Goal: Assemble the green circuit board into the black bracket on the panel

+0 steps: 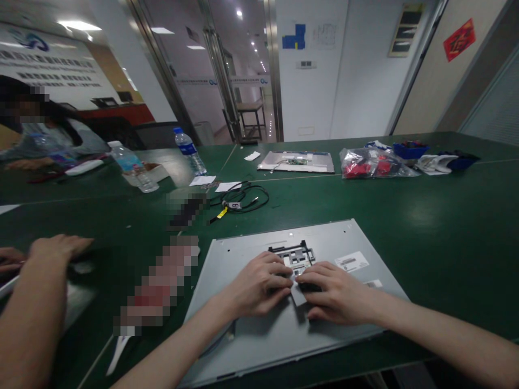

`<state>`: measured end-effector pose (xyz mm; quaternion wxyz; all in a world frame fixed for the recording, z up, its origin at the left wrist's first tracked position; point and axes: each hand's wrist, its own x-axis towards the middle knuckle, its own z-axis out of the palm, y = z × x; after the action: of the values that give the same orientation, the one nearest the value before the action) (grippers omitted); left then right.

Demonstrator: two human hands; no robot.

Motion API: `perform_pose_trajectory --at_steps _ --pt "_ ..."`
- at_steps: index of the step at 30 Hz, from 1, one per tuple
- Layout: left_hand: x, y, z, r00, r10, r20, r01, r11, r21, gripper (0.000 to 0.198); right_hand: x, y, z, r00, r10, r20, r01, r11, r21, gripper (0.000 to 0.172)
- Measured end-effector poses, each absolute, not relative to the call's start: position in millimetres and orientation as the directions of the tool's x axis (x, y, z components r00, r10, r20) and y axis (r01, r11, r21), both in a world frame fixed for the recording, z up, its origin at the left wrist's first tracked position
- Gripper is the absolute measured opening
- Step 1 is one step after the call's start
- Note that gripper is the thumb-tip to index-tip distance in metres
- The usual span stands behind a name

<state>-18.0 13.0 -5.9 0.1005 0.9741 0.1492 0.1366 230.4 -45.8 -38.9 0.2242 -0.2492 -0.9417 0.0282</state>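
A grey metal panel (259,329), the back of a flat screen, lies face down on the green table (446,232) right before me. My left hand (259,283) and my right hand (336,294) rest on its middle, fingertips meeting. Between them they pinch a small grey rectangular piece (299,295), just below a black bracket frame (292,252) fixed to the panel. Both hands have curled, closed fingers. A white label (352,262) sits on the panel to the right of the bracket.
Another person's forearm and hand (48,254) lie at the left edge. A coiled black cable (239,199), two water bottles (135,167), a second panel (298,161), a plastic bag of red parts (371,163) and a blue tray (409,148) stand farther back. A seated person (44,135) is at far left.
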Motion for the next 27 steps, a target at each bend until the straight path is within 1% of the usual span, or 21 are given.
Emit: perform_pose_trajectory --at_steps 6,9,12,17,21,27 --pt "-17.9 12.5 -5.4 0.920 0.315 0.235 0.260 -0.936 0.238 0.020 229.0 -48.3 -35.4 -0.686 0.509 0.521 0.489 0.852 -0.188 0.018" --pt "-18.1 12.3 -6.6 0.919 0.319 0.233 0.262 -0.933 0.246 0.019 229.2 -48.5 -33.3 -0.655 0.542 0.527 0.506 0.832 -0.228 0.017" --pt "-17.0 11.5 -5.6 0.923 0.315 0.220 0.258 -0.933 0.250 0.019 229.9 -47.7 -32.8 -0.684 0.551 0.478 0.502 0.831 -0.240 0.019" --pt "-14.4 9.5 -1.2 0.923 0.318 0.216 0.262 -0.931 0.254 0.017 230.3 -46.6 -34.3 -0.791 0.508 0.341 0.471 0.861 -0.191 0.037" --pt "-13.7 9.0 -0.1 0.923 0.325 0.205 0.270 -0.928 0.255 0.017 230.1 -47.1 -33.7 -0.799 0.530 0.286 0.487 0.848 -0.210 0.039" --pt "-12.5 8.9 0.4 0.916 0.320 0.241 0.261 -0.933 0.247 0.016 231.0 -47.2 -31.9 -0.808 0.530 0.256 0.485 0.846 -0.221 0.042"
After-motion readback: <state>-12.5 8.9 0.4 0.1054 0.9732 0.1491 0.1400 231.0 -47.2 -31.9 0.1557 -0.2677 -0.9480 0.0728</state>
